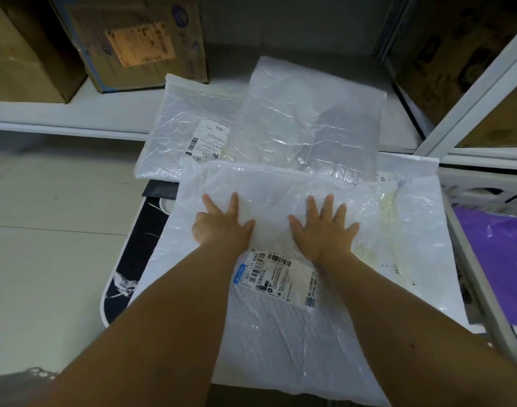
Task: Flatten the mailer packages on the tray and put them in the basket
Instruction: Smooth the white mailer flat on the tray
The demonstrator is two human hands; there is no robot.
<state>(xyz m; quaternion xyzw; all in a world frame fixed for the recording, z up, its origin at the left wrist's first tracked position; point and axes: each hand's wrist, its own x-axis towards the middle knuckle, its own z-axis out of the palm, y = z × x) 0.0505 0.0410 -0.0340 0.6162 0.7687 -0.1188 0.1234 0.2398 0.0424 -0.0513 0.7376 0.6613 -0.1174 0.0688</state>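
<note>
Both forearms reach forward from the bottom of the view, and the left hand (222,223) and right hand (324,227) lie palm-down with fingers straight and spread, pressing on the large white mailer (295,333) that lies nearest the person. Neither hand curls round anything; they bear flat on the plastic just beyond its shipping label (276,279). This mailer covers most of the dark tray (140,251), whose black surface and pale rim show only at the left. Beyond it, partly tucked under its far edge, lie two more white mailers: a labelled one on the left (178,136) and a crinkled plain one on the right (313,118), which overlaps it. All three still show wrinkles and some puffiness, so the flattening looks to be in its early part, with the near mailer being pressed now and the other two seemingly waiting. At the right edge sits what appears to be the basket (468,259), a pale-walled container holding a purple package (498,259); whether that piece counts as finished work I cannot tell. No white mailer from the tray is seen inside it yet. Cardboard boxes (134,39) stand on the shelf behind.
</note>
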